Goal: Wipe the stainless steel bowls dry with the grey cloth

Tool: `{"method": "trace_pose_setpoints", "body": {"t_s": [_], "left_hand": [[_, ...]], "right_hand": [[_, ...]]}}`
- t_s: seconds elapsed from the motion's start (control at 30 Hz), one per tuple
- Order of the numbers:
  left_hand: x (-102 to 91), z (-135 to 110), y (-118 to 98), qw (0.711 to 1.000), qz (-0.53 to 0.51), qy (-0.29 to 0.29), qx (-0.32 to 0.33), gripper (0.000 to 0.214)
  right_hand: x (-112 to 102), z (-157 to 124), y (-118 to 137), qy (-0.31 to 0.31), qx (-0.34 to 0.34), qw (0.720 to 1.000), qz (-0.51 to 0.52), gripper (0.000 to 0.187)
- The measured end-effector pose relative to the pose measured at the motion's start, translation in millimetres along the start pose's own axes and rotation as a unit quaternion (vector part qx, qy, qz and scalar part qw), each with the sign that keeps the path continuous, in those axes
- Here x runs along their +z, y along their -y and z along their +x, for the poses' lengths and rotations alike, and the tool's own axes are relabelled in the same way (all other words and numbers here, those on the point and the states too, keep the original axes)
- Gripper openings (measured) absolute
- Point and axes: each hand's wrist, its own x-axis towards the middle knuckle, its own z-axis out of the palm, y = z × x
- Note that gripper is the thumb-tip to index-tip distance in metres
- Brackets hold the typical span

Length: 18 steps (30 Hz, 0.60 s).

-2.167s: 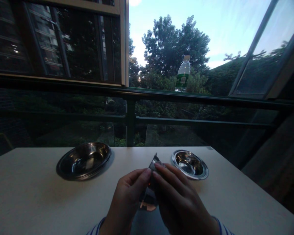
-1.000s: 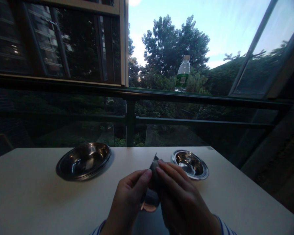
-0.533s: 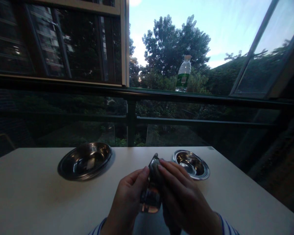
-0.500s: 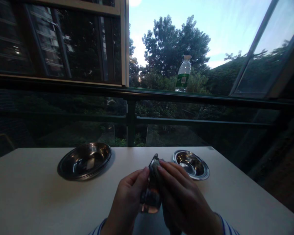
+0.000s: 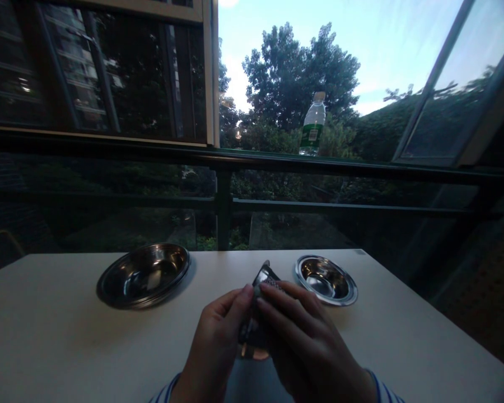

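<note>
Has slid the right hand [image 5: 311, 336] leftward over a shiny metal piece [image 5: 262, 274].
Pinches it in the left hand [image 5: 218, 333] with a closed grip; cannot tell the right grip's closure. Holds it above the near table [image 5: 67, 341], between a large bowl [image 5: 149, 274], left, and small bowl [image 5: 323, 280], right.

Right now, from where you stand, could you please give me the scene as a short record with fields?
Left hand: thumb and fingers gripping the left edge of a metal object
Right hand: fingers laid across the same object
Object identity: cannot be told; the hands cover much of it
Surface: pale table
On the table, left: larger metal bowl
On the table, right: smaller metal bowl
Beyond the table: clear bottle with a green label, seen above a dark railing
</note>
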Motion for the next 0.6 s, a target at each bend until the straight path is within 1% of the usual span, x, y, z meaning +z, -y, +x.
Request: {"method": "trace_pose_setpoints", "body": {"t_s": [0.1,0.13,0.27,0.33,0.43,0.47,0.6], "left_hand": [[1.8,-2.3,-0.8,1.000,0.015,-0.003,0.004,0.028],[2.0,-2.5,-0.8,1.000,0.017,-0.004,0.007,0.028],[1.0,-1.1,0.1,1.000,0.011,0.000,0.000,0.028],[-0.2,-0.1,0.9,1.000,0.016,0.002,0.003,0.028],[-1.5,1.0,2.3,1.000,0.028,0.006,0.013,0.029],[-1.7,1.2,2.6,0.999,0.029,0.007,0.011,0.029],[-2.1,2.4,3.3,1.000,0.023,0.012,0.007,0.029]], "right_hand": [[-1.4,0.7,-2.5,0.009,0.065,0.998,0.011,0.040],[-1.8,1.0,-2.8,0.008,0.069,0.998,0.006,0.040],[-1.9,1.8,-0.7,0.000,-0.002,1.000,-0.021,0.040],[-2.0,1.6,-0.7,0.000,0.009,1.000,-0.016,0.040],[-2.9,1.3,-2.2,0.000,0.055,0.998,0.001,0.040],[-3.1,1.3,-2.2,-0.002,0.054,0.999,0.002,0.040],[-1.8,1.8,1.3,-0.012,0.009,1.000,-0.009,0.038]]}}
